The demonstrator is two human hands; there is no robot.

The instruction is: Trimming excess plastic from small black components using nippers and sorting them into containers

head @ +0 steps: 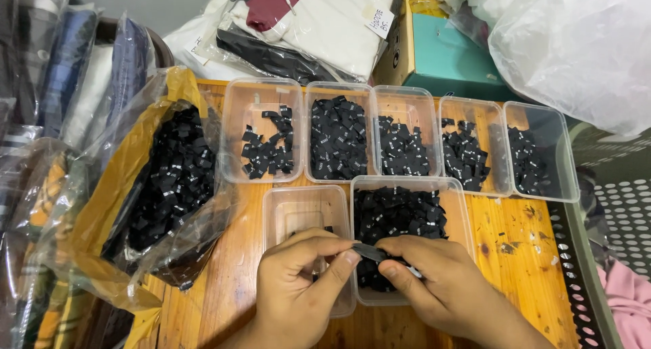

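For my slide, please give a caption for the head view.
Both hands, left hand and right hand, pinch one black label above clear tubs of labels.

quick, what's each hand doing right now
Left hand: closed, pinching one end of a black label.
Right hand: closed, pinching the label's other end.

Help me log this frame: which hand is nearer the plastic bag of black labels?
Left. The left hand is beside the plastic bag of black labels, over the nearly empty container; the right hand is farther off.
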